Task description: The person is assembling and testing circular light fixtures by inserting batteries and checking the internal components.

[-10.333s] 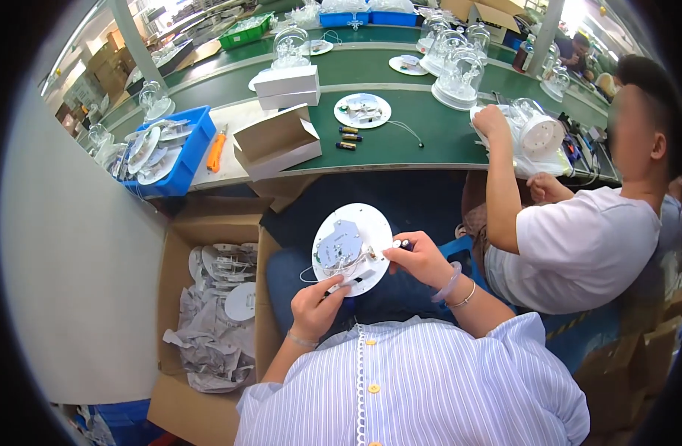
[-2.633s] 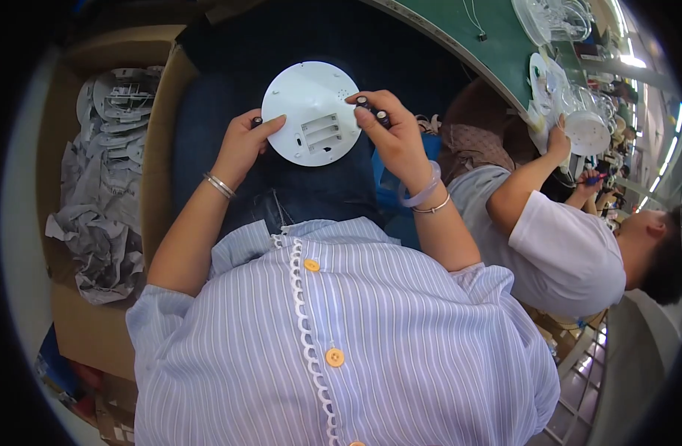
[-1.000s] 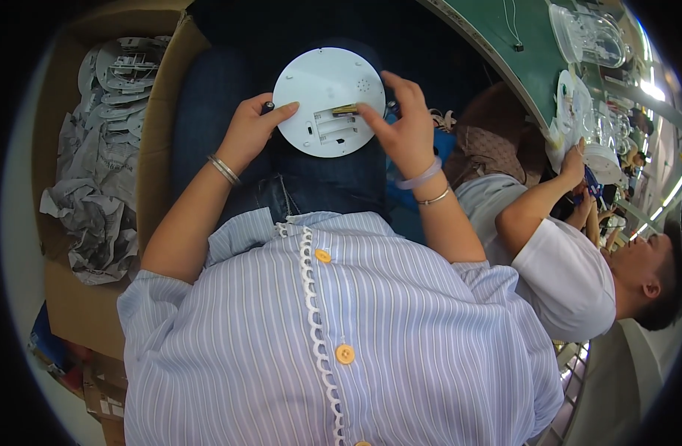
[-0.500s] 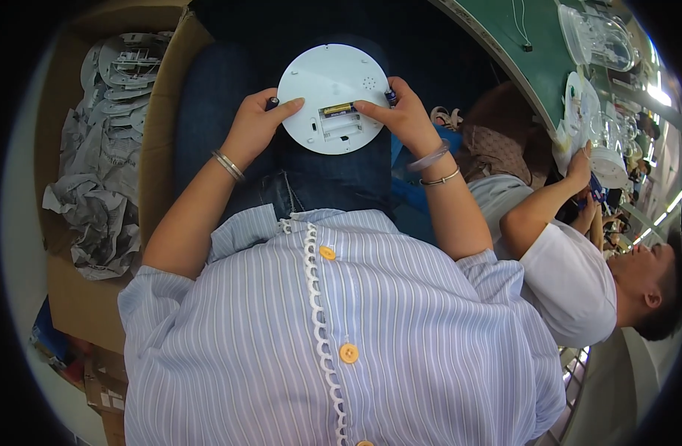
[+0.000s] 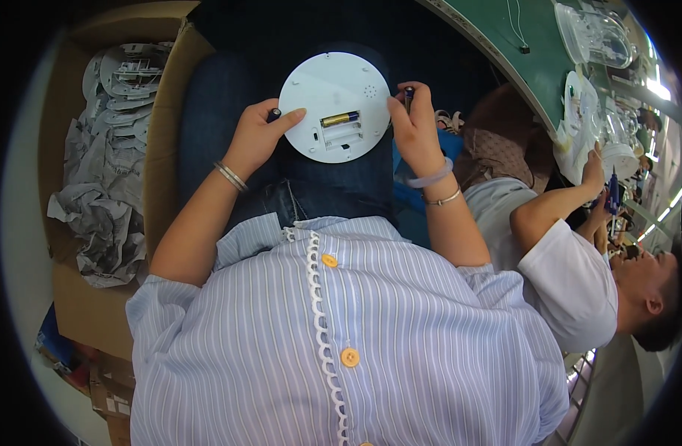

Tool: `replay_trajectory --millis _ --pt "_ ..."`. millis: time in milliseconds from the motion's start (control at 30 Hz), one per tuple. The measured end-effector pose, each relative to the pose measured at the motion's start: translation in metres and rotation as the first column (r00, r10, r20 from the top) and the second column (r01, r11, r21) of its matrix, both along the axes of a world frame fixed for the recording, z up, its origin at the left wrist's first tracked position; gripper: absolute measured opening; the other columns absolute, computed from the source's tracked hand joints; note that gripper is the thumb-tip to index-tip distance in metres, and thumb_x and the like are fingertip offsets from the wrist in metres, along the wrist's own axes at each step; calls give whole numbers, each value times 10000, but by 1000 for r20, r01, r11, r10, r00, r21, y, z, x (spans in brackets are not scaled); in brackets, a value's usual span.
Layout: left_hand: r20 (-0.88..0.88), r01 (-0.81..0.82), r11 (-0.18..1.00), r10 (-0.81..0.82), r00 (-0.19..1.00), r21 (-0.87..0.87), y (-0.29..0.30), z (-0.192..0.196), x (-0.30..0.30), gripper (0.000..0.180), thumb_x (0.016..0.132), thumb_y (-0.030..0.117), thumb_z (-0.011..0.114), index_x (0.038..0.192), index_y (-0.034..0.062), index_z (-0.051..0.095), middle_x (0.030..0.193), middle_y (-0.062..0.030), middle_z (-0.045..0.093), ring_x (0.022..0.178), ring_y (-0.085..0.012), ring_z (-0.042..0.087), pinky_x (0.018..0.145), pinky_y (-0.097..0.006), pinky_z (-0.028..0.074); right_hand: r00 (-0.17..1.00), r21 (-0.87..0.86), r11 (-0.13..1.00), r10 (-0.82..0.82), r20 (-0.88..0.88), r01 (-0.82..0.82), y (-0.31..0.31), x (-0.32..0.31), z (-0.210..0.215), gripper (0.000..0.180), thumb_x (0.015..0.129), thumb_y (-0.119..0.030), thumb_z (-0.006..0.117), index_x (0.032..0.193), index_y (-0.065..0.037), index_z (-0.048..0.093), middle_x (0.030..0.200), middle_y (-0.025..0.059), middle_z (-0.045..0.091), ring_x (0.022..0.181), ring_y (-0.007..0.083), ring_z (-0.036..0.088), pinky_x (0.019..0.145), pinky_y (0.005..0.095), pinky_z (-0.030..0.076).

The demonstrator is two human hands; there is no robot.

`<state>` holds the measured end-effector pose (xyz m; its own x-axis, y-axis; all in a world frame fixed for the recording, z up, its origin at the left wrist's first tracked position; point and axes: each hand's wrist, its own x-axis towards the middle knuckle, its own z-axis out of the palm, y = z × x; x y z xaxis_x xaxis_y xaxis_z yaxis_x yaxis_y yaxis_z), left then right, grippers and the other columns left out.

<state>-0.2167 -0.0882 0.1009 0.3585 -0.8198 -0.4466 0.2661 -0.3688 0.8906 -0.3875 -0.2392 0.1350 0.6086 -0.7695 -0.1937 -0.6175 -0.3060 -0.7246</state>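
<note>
A round white plastic disc [image 5: 322,82] is held over my lap, its battery compartment [image 5: 348,136] facing up. One gold-and-dark battery [image 5: 339,119] lies in the top slot; the lower slots show bare. My left hand [image 5: 253,140] grips the disc's left rim, thumb on top, and the dark end of another battery [image 5: 273,115] pokes out by its fingers. At the right rim, my right hand [image 5: 417,140] is closed round a dark battery [image 5: 409,98] that stands up between thumb and forefinger. Whether its other fingers support the disc is hidden.
On my left stands a cardboard box [image 5: 162,141] with stacked white round parts [image 5: 129,111] and crumpled newspaper [image 5: 95,212]. A green table [image 5: 490,22] with clear plastic parts [image 5: 594,37] lies at the upper right. A co-worker [image 5: 571,282] in white sits close on my right.
My right thumb has come off the battery in the slot and moved right, to the disc's edge. The battery in my right hand now stands more upright. The disc sits slightly lower in view.
</note>
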Motion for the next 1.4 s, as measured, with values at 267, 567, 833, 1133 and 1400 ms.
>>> replay_trajectory --millis 267,567,833,1133,1400 --pt "-10 -25 999 25 1000 29 1 2 -4 300 750 208 619 946 -17 587 828 -97 623 746 -132 589 675 -222 449 929 -211 947 289 233 -241 28 0 18 187 723 -28 557 908 -49 567 870 98 488 786 216 480 673 280 399" --pt "-70 -66 996 70 995 66 1 -1 -4 291 740 224 629 918 -3 594 721 -31 599 561 -46 498 490 -161 366 852 -439 793 513 107 -422 46 14 -2 236 656 -39 603 886 -55 555 888 81 550 826 257 507 729 333 402" --pt "-76 -83 994 88 993 74 1 3 -6 269 736 250 632 882 28 590 630 20 540 486 -23 389 456 -159 307 993 -355 933 91 77 -58 26 0 -4 669 634 -239 682 1165 -4 351 1129 186 368 974 277 419 815 332 380" --pt "-149 -137 991 136 979 6 -6 7 -16 395 692 244 679 979 15 534 752 -23 580 578 -45 469 493 -168 346 995 151 988 -44 88 30 28 8 -17 835 636 -294 708 1214 68 226 1160 256 298 1012 317 429 836 351 410" --pt "-162 -110 993 116 980 45 -6 4 -14 349 700 251 669 935 22 550 746 -20 584 581 -44 477 499 -171 349 879 -536 734 477 -29 -416 35 3 5 256 658 -64 594 914 -61 570 902 72 535 873 245 491 778 354 390"
